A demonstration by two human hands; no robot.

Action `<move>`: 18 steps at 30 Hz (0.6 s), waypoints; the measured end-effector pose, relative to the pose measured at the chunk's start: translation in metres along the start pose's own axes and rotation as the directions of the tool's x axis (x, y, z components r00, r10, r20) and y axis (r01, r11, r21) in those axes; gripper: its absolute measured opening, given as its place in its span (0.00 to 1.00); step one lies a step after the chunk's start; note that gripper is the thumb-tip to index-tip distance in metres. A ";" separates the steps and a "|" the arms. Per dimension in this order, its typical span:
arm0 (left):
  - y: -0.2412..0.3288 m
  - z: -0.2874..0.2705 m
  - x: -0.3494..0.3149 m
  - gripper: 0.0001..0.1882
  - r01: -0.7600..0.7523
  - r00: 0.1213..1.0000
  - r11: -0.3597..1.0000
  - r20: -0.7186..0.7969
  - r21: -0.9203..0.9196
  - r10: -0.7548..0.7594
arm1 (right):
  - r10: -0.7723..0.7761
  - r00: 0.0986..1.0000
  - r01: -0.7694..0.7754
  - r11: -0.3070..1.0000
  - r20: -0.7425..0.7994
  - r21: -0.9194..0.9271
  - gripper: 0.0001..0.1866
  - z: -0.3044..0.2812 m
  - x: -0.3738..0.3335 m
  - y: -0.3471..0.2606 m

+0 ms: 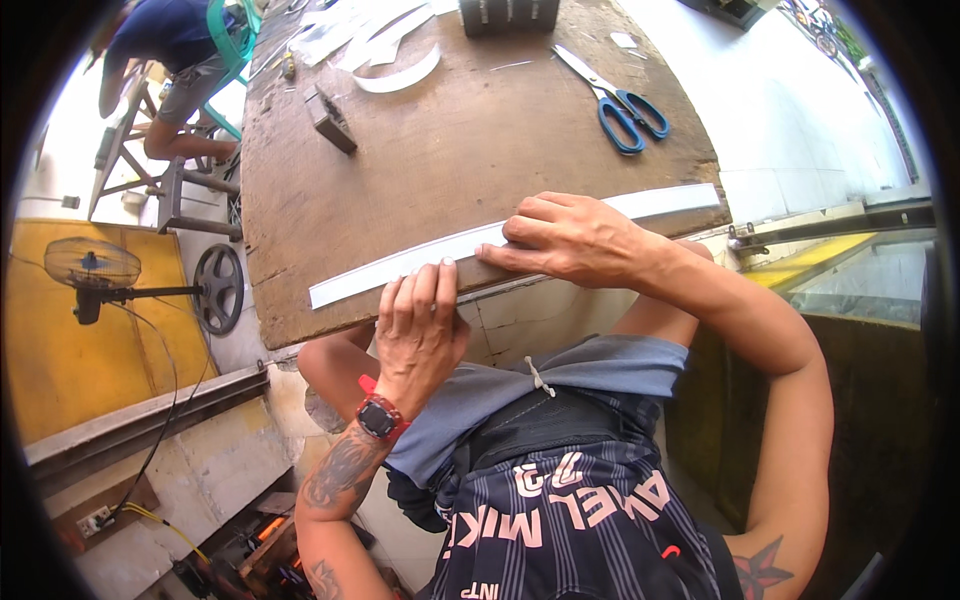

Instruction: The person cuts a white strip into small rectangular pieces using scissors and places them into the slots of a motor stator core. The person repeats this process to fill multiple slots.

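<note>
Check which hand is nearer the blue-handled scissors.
Right. The right hand presses the white strip just below the scissors, with bare board between them. The left hand grips the strip at the board's near edge, lower and further left.

Right hand covers part of the white strip; left hand hides the board's edge
</note>
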State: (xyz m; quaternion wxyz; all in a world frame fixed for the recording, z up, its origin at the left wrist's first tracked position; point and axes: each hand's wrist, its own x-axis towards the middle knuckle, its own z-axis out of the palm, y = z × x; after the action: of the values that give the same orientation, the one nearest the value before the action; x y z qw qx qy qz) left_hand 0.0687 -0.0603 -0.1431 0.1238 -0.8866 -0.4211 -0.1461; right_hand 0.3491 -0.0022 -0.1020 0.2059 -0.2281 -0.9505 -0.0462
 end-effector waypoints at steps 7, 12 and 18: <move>0.008 0.000 0.014 0.44 -0.019 1.000 1.000 -0.016 0.024 0.020 | 0.012 1.000 -0.012 1.000 -0.003 0.013 0.18 0.000 -0.013 0.007; 0.006 -0.001 0.018 0.40 0.012 1.000 0.993 0.007 -0.119 -0.011 | 0.045 0.993 -0.045 0.999 0.109 -0.001 0.21 -0.012 0.002 0.005; -0.068 -0.027 -0.029 0.42 0.067 0.998 0.993 0.028 -0.099 -0.065 | -0.050 0.998 0.050 0.999 -0.026 -0.014 0.21 0.029 0.074 -0.029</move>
State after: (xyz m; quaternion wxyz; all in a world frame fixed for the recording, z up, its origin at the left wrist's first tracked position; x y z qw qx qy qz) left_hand -0.0062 -0.0490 -0.1221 0.0693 -0.8789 -0.4439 -0.1602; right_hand 0.2645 0.0077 -0.0978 0.2155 -0.2050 -0.9528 -0.0609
